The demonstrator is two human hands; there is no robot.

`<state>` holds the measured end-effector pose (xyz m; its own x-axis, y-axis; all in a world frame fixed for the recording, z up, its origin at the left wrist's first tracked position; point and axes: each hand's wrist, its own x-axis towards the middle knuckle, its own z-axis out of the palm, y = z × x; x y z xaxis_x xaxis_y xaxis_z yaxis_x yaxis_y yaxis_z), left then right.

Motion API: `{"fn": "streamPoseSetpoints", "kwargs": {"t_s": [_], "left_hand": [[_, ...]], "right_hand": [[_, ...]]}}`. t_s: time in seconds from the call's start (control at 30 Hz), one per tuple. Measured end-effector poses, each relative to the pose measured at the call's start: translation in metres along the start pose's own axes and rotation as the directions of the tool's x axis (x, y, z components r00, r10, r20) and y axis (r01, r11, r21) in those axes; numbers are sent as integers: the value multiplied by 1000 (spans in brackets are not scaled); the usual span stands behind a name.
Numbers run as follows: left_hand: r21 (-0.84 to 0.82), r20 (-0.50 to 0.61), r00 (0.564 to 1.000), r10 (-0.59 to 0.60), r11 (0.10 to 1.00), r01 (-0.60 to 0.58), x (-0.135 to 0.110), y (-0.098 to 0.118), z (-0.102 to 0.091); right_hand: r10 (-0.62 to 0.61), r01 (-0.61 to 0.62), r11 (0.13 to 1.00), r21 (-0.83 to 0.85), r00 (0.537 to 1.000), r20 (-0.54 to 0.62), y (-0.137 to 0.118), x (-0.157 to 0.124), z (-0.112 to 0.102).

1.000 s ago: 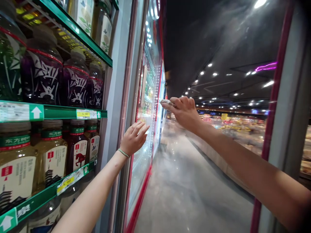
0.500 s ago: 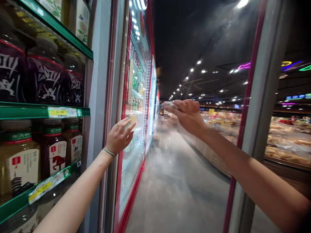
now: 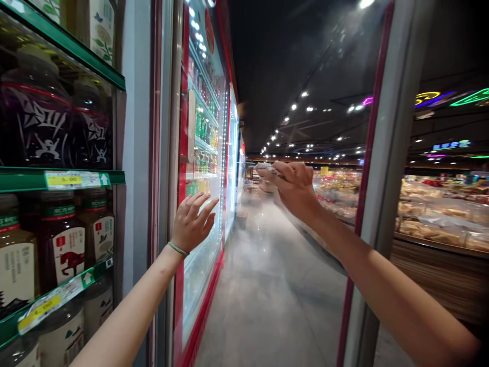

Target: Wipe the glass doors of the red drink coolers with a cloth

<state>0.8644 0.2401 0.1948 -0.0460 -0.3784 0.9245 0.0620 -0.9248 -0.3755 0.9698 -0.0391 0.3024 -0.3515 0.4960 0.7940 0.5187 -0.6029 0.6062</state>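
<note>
My right hand (image 3: 295, 187) is stretched forward at chest height, closed on a small crumpled grey cloth (image 3: 266, 167) that it holds against the smeared glass of an open cooler door (image 3: 376, 168). My left hand (image 3: 193, 222) is open with fingers spread, a green band on its wrist. It hovers beside the red-framed glass front of the neighbouring cooler (image 3: 198, 153); I cannot tell whether it touches the glass.
At the left, green shelves (image 3: 57, 179) with price tags carry rows of dark and amber drink bottles (image 3: 66, 244). A grey shop aisle (image 3: 267, 285) runs ahead past more lit coolers. Food displays (image 3: 439, 219) stand at the right behind the door.
The view has swung right, so shelves and door frame have slid left. My left hand has sunk and moved left. My right hand still holds the cloth at about the same height.
</note>
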Motion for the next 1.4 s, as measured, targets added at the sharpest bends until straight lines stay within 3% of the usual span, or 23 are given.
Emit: {"fn": "streamPoseSetpoints", "kwargs": {"t_s": [0.07, 0.23, 0.37, 0.47, 0.53, 0.63, 0.77, 0.9, 1.03, 1.13, 1.2, 1.27, 1.4], "left_hand": [[-33, 3, 1000, 18, 999, -18, 4, 14, 5], [-98, -11, 1000, 14, 995, -15, 9, 34, 20], [-118, -14, 1000, 9, 993, -10, 5, 32, 25], [-111, -32, 999, 17, 994, -20, 4, 30, 26], [-115, -45, 999, 15, 993, -20, 3, 30, 25], [-121, -70, 997, 14, 992, -23, 4, 32, 26], [-140, -73, 997, 4, 990, -14, 3, 28, 24], [-78, -32, 999, -36, 996, 34, -10, 12, 9], [-4, 24, 996, -81, 997, 81, -35, -6, -14], [19, 54, 996, -71, 997, 70, -49, -12, -23], [23, 52, 998, -35, 999, 34, -53, -14, -24], [30, 39, 999, -13, 999, 12, -54, -15, -22], [32, 34, 999, -5, 999, 4, -56, -18, -20]], "right_hand": [[55, -55, 998, -18, 998, 1, -2, -6, -3], [18, -11, 999, -53, 990, 142, 6, -27, -18], [189, -181, 977, -109, 980, 67, 48, -69, -46], [346, -350, 927, -131, 937, -54, 73, -103, -65], [433, -442, 888, -122, 896, -97, 75, -112, -66], [483, -484, 875, -15, 873, -65, 59, -95, -50], [335, -325, 926, 192, 942, -20, 17, -35, -11], [109, -119, 932, 343, 993, 46, -34, 35, 27], [-133, 72, 879, 472, 986, 97, -90, 100, 61], [-230, 127, 853, 507, 962, 146, -123, 133, 77], [-272, 156, 849, 504, 948, 164, -131, 138, 79], [-316, 200, 841, 502, 936, 157, -122, 130, 73], [-310, 216, 849, 481, 943, 123, -66, 78, 36]]}}
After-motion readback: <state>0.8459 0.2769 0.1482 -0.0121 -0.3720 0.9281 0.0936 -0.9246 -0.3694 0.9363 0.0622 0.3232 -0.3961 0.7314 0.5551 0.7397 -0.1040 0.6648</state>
